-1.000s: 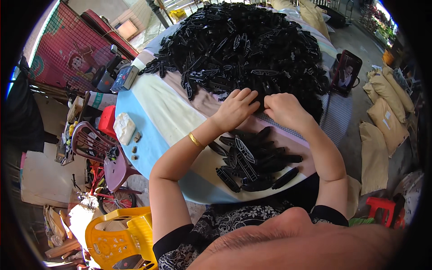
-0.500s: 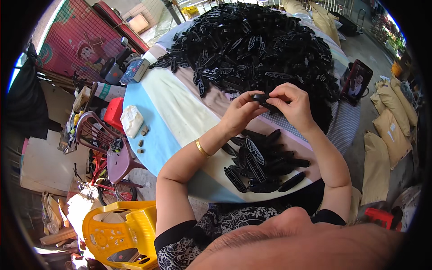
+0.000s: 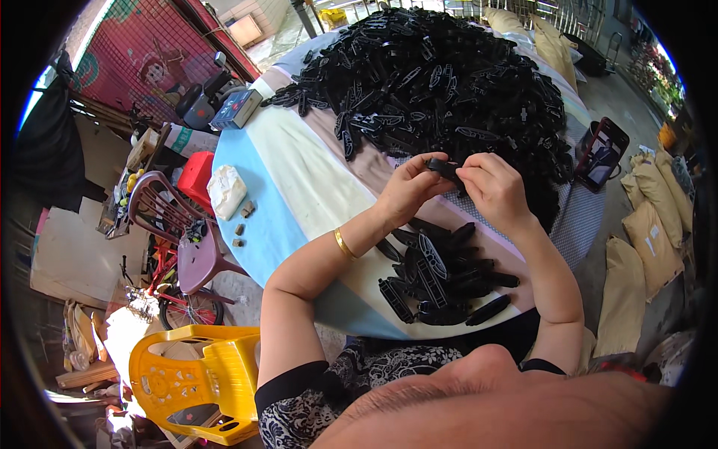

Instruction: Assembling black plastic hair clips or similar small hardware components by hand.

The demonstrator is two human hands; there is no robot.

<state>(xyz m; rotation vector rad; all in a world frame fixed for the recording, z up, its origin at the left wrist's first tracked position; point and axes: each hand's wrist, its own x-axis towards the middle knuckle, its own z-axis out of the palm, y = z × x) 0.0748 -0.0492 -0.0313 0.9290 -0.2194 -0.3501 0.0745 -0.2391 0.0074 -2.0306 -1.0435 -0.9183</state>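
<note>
Over the table's middle, my left hand (image 3: 404,188) holds a small elongated black plastic part (image 3: 441,166) between thumb and fingers. My right hand (image 3: 495,187) is closed in a pinch at the right end of that same part, its fingertips partly hiding it. Beyond both hands rises a large heap of similar black plastic parts (image 3: 441,82). Between my forearms, close to the near edge, lies a smaller pile of black parts (image 3: 430,273), some with pale outlined hollow sides showing. A gold bangle (image 3: 345,243) circles my left wrist.
A striped cloth (image 3: 299,179) covers the round table. On its left are a white bag (image 3: 226,192), several small brownish blocks (image 3: 243,217) and a blue box (image 3: 237,109). A phone (image 3: 602,153) stands at right. Yellow (image 3: 176,382) and purple (image 3: 202,266) chairs flank the table's left; sacks (image 3: 651,228) lie right.
My right fingers have shifted slightly down and right along the black part, curling more tightly. My left hand keeps its hold. The whole view has shifted a little.
</note>
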